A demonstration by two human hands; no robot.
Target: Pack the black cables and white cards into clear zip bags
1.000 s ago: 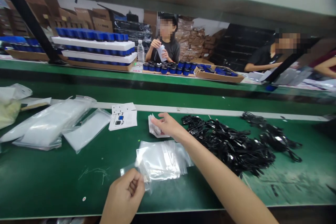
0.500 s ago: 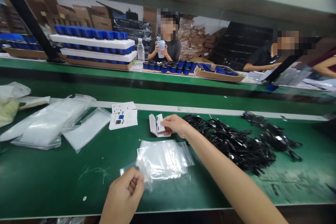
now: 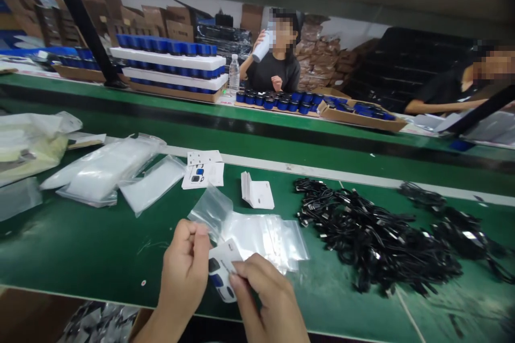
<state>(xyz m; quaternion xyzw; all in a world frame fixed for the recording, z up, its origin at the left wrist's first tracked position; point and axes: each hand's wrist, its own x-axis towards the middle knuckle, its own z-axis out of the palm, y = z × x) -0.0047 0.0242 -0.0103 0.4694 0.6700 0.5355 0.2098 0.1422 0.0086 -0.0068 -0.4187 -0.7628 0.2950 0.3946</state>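
Note:
Between thumb and fingers, my left hand [image 3: 187, 262] pinches a clear plastic bag [image 3: 212, 209] that stands up above the bench. My right hand [image 3: 265, 295] grips a small printed leaflet [image 3: 223, 270] with dark product pictures on it, tilted and close beside my left fingers. Behind both hands lies a spread of clear zip bags [image 3: 257, 233]. Farther back, a stack of folded leaflets [image 3: 257, 194] rests on the green bench, and a flat pair of printed sheets [image 3: 204, 171] lies to its left.
A heap of black cables [image 3: 370, 236] covers the right side. Filled plastic packs [image 3: 100, 171] lie at left. Across the bench are trays of blue-black round items [image 3: 169, 67], a water bottle [image 3: 234, 75] and a person drinking from a light cup [image 3: 263, 45]. An open box [image 3: 100, 321] sits below the edge.
My right hand has come back from the leaflet stack with one leaflet, next to my left hand. The left hand's bag is raised. The person opposite has lifted the cup.

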